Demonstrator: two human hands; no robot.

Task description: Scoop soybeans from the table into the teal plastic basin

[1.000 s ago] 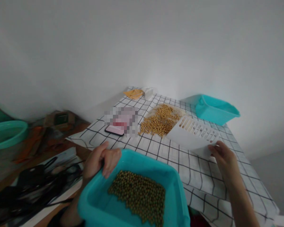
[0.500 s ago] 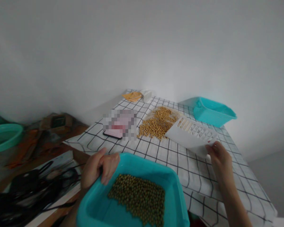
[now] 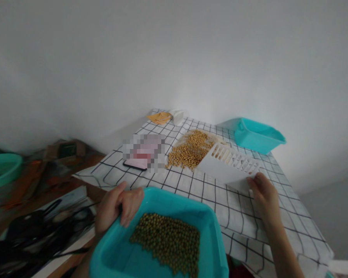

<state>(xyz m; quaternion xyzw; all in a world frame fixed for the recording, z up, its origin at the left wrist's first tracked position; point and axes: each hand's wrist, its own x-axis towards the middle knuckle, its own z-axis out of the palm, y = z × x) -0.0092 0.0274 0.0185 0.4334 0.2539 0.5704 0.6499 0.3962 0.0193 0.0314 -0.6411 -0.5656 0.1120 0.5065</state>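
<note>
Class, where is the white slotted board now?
In the head view, the white slotted board is right of centre, its left end by the yellow beans, its right end in the right hand.

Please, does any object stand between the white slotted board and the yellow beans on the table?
Nothing visible does: at its left end, the white slotted board appears to meet the yellow beans directly.

Two hands [image 3: 118,204] [image 3: 263,195]; two rectangular turquoise tubs [image 3: 179,200] [image 3: 251,138], lower centre and right of the frame; two lots of beans [image 3: 174,239] [image 3: 188,151], singly uncountable; one slotted white plate [image 3: 220,169]; one phone [image 3: 137,163]; one round basin [image 3: 5,181], far left.
</note>
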